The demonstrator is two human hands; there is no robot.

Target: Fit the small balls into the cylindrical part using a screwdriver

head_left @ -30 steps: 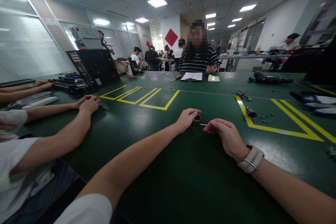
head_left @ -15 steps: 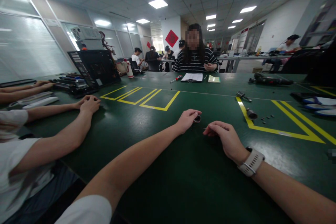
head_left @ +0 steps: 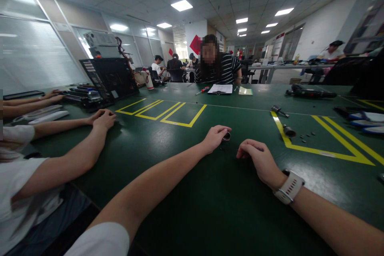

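My left hand (head_left: 215, 139) is closed around a short, hollow metal cylinder (head_left: 227, 137), its open end facing me. Tiny dark bits (head_left: 222, 149) lie on the table just below it. To the right, apart from the cylinder, my right hand (head_left: 254, 157) is held low over the table with its fingers curled together. A bit of something dark shows in its grasp, too little to name. Further right, a similar metal cylinder (head_left: 289, 131) rests by the yellow tape, near several small dark pieces (head_left: 303, 136) and a metal part with a shaft (head_left: 279, 111).
Yellow tape outlines (head_left: 333, 154) mark the green table (head_left: 180, 192). A red screwdriver (head_left: 203, 90), a clipboard (head_left: 220, 89) and a power drill (head_left: 310, 91) lie toward the far side. A co-worker's clasped hands (head_left: 104, 119) rest at left. Another person (head_left: 220, 66) leans in opposite.
My right hand has shifted slightly right, away from the cylinder. Dark bits now show more plainly below my left hand. The person opposite has leaned forward and to the left.
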